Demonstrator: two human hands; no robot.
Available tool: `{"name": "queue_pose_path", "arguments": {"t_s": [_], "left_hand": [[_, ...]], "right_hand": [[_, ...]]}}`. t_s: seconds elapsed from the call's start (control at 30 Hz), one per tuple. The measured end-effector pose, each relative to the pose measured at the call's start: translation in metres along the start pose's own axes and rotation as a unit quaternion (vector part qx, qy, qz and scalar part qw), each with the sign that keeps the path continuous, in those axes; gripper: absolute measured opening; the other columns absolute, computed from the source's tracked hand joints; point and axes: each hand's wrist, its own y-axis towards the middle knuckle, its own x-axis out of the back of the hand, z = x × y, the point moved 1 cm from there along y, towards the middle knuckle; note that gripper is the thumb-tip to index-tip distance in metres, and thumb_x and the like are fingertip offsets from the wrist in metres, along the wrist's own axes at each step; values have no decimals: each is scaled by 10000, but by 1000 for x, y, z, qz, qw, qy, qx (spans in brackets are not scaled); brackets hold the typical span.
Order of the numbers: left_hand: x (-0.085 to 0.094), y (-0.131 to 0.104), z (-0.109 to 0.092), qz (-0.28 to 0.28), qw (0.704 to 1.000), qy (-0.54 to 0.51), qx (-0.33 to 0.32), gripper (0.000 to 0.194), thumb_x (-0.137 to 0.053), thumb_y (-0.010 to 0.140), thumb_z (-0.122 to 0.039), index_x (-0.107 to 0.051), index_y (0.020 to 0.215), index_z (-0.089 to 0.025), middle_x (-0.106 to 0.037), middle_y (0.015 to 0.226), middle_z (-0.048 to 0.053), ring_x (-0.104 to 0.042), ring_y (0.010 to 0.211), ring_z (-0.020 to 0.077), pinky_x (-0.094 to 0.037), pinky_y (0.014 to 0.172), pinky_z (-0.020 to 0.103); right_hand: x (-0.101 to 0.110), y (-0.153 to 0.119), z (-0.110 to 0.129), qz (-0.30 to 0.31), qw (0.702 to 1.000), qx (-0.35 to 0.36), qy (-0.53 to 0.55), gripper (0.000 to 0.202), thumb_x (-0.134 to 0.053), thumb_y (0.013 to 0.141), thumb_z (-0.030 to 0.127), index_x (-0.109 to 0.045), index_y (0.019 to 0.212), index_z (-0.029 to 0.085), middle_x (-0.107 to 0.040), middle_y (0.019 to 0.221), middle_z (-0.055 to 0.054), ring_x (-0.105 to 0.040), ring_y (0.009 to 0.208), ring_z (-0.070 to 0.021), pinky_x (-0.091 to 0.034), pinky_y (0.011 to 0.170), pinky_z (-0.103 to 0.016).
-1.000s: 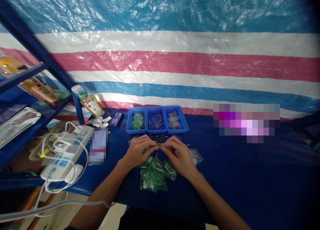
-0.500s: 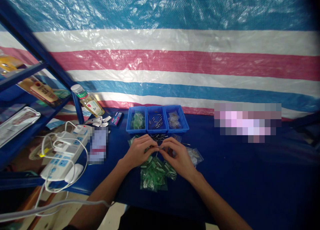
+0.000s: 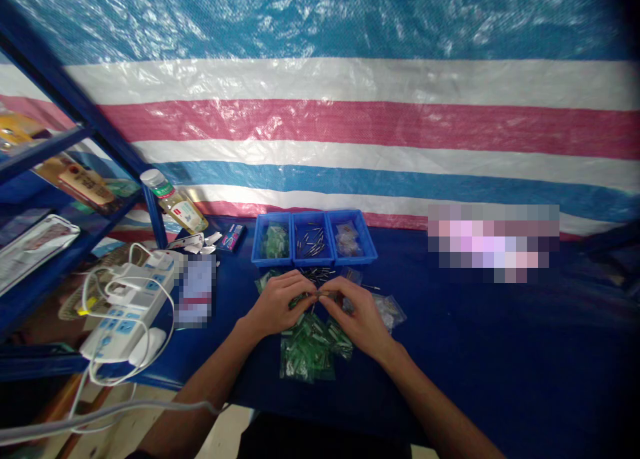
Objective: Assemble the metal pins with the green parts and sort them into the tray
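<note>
My left hand (image 3: pixel 284 302) and my right hand (image 3: pixel 357 307) meet fingertip to fingertip over the table, both closed in a pinch. What they hold between them is small and mostly covered by the fingers, so I cannot make it out. Just below the hands lies a pile of small green plastic bags (image 3: pixel 307 352) with slim metal pieces inside. Beyond the fingers, loose dark metal pins (image 3: pixel 317 274) are scattered. Clear small bags (image 3: pixel 390 311) lie beside my right hand, and another green bag (image 3: pixel 263 281) is partly behind my left.
Three joined blue bins hold green bags (image 3: pixel 275 241), metal pins (image 3: pixel 313 244) and clear bags (image 3: pixel 349 240). Leftward are a bottle (image 3: pixel 183 209), a small dark box (image 3: pixel 233 238) and a white power strip (image 3: pixel 133 312) with cables. A blue rack (image 3: pixel 90 122) borders the left side.
Both hands stay at nearly the same spot, with the fingertips shifting slightly around the small thing between them. The bags, pins and bins look unchanged.
</note>
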Motion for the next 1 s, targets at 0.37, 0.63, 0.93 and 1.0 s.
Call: {"name": "queue_pose_path", "arguments": {"t_s": [0.37,0.63,0.93,1.0], "left_hand": [[0,0,-2,13,1000,8,-1,56,-636,948,-169,-672,988,-153,-717,894,72,-633,834,178,-508,771,314],[2,1,-3,-1,1000,8,0,61,-647,948,-181,-684,989,-156,-721,889,68,-640,830,172,-512,766,305],[3,-1,-2,-21,999,20,20,46,-647,950,-183,-681,946,-152,-718,872,68,-646,807,162,-506,747,291],[4,0,-2,-13,999,18,23,53,-647,951,-189,-688,961,-156,-721,881,66,-651,823,163,-510,762,291]], "right_hand": [[3,-1,0,7,1000,5,13,78,-635,977,267,-693,948,226,-697,868,-21,-637,776,-174,-478,713,-288],[4,0,0,-14,1000,16,-2,117,-632,976,259,-712,898,226,-706,857,-27,-649,792,-183,-497,736,-305],[1,0,-6,-41,999,2,-24,39,-710,921,233,-701,883,235,-705,851,-18,-644,835,-200,-503,773,-332],[2,1,-5,-37,999,0,-18,78,-695,933,228,-693,855,230,-700,844,-20,-639,827,-198,-499,763,-332]]}}
